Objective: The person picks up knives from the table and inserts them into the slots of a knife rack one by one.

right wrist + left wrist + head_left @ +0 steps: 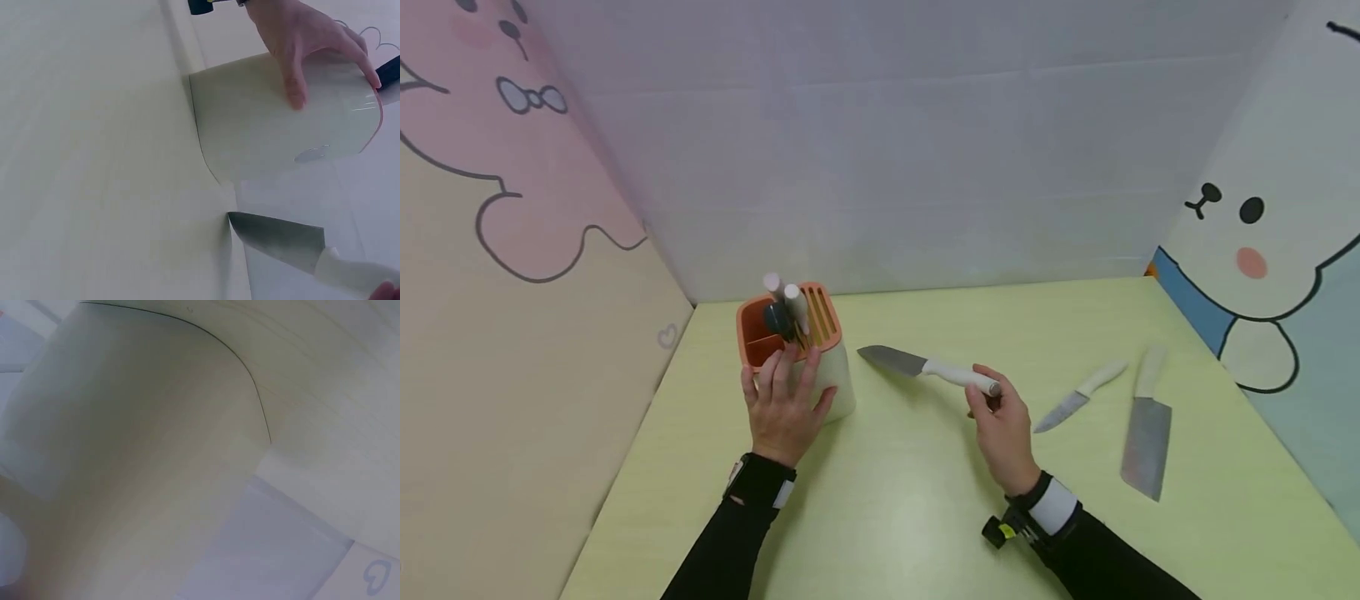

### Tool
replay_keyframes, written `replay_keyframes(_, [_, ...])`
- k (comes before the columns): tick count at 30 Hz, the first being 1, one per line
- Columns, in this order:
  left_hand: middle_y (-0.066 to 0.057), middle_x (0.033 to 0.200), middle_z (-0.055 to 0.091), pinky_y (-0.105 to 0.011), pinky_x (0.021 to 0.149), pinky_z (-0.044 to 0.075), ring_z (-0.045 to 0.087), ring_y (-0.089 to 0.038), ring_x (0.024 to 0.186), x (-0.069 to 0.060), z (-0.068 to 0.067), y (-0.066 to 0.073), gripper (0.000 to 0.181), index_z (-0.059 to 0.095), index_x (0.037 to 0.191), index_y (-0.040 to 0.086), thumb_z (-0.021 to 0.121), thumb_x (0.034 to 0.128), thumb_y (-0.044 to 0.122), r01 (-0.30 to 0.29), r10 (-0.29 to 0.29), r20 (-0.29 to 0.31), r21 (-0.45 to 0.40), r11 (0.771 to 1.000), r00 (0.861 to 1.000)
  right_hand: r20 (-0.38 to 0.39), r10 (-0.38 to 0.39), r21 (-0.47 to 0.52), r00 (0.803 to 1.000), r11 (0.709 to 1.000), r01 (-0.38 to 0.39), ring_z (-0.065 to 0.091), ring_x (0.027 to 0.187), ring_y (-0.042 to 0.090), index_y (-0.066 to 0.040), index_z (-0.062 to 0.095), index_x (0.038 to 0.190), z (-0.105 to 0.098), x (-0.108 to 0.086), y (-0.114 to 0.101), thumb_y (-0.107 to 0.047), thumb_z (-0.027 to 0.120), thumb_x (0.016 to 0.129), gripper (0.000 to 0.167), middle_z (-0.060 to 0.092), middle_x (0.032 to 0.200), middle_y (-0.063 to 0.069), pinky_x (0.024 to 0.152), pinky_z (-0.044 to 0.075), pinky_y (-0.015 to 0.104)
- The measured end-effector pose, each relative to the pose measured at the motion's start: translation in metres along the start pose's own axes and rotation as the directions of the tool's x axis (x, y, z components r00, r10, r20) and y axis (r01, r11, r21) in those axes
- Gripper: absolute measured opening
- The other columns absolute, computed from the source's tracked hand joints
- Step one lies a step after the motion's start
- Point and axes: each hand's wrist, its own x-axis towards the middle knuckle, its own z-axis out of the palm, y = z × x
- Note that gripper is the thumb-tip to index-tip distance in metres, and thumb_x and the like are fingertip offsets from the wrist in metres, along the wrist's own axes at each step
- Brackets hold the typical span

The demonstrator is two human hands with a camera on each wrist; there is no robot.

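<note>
A cream knife block (835, 379) with an orange top stands at the left of the table. Two white handles (797, 305) and a dark handle (778, 319) stick up from it. My left hand (785, 414) is spread round the block's near side, fingertips at the rim and thumb along the wall. That pale wall (137, 425) fills much of the left wrist view. My right hand (1003, 425) grips the white handle end of a kitchen knife (898, 360), its blade pointing left towards the block. In the right wrist view the blade (281, 240) is below the block.
On the right of the pale yellow table (895, 517) lie a small white-handled knife (1078, 397) and a cleaver (1147, 433). A white wall (910, 167) runs along the back, with cartoon-printed panels at both sides.
</note>
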Motion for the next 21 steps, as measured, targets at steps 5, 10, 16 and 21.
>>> replay_keyframes(5, [-0.017,0.134,0.047,-0.059,0.102,0.024,0.041,-0.033,0.12,0.0,-0.001,0.0,0.088,0.05,0.138,0.014,0.086,0.0601,0.035,0.002,-0.002,0.013,0.0,1.0,1.0,-0.038,-0.052,0.152,0.998,0.987,0.057,0.056,0.098,0.022,0.002,0.048,0.129,0.011,0.008,0.0,-0.017,0.052,0.1,0.035,0.05,0.116,0.011,0.085,0.051,0.022])
replay_keyframes(10, [-0.017,0.135,0.046,-0.058,0.102,0.024,0.041,-0.033,0.12,-0.001,-0.002,0.002,0.088,0.049,0.138,0.014,0.085,0.061,0.036,0.002,-0.002,0.017,0.002,1.0,1.0,-0.02,-0.125,0.231,0.992,0.965,0.127,0.054,0.116,0.021,0.007,0.036,0.13,0.013,0.011,0.006,-0.016,0.042,0.103,0.036,0.048,0.134,0.014,0.091,0.051,0.032])
replay_keyframes(16, [-0.016,0.135,0.047,-0.057,0.103,0.024,0.042,-0.033,0.12,0.0,-0.003,0.003,0.089,0.049,0.137,0.009,0.087,0.0606,0.036,0.001,-0.001,-0.003,0.014,1.0,1.0,-0.059,-0.105,0.239,0.993,0.964,0.117,0.056,0.115,0.022,0.007,0.028,0.13,0.011,0.015,0.013,-0.023,0.041,0.104,0.042,0.053,0.131,0.012,0.088,0.052,0.03])
replay_keyframes(21, [-0.015,0.136,0.047,-0.055,0.105,0.023,0.042,-0.031,0.121,0.0,-0.003,0.004,0.093,0.049,0.135,0.003,0.088,0.0583,0.037,0.009,-0.008,-0.026,0.009,1.0,1.0,-0.081,-0.058,0.264,0.995,0.961,0.077,0.056,0.112,0.024,0.006,0.027,0.131,0.009,0.021,0.017,-0.023,0.048,0.101,0.047,0.053,0.128,0.013,0.085,0.053,0.028])
